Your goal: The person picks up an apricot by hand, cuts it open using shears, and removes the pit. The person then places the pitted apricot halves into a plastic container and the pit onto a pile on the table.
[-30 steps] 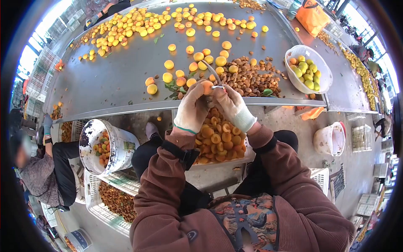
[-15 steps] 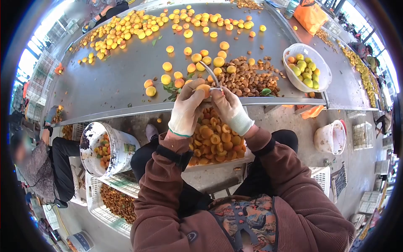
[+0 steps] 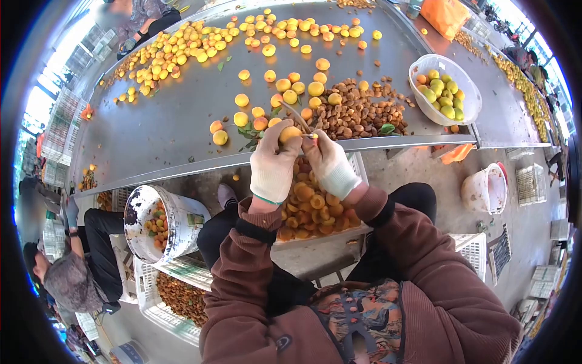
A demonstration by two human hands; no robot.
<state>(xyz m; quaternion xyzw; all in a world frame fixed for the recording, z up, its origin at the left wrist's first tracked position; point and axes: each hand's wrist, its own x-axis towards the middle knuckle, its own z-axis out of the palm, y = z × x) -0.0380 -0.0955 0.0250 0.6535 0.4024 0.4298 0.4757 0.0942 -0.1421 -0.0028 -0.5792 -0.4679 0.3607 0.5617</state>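
Above the table's near edge, my gloved left hand is closed around an orange-yellow apricot. My gloved right hand pinches a thin curved metal tool, its bent strip rising up and left past the fruit. The tool's working end is at the apricot's right side, partly hidden by my fingers. Below my hands sits a crate of halved apricots. Just beyond them, a heap of brown pits and several loose whole apricots lie on the metal table.
A white basin of greenish-yellow fruit stands at right on the table. On my left are a stained bucket with fruit and a crate of pits. Another bucket stands at right. Co-workers sit at left and far left.
The view has shifted slightly. The apricot shows more of its round side, and the curved tool has tilted lower toward the left. Both hands keep their hold.
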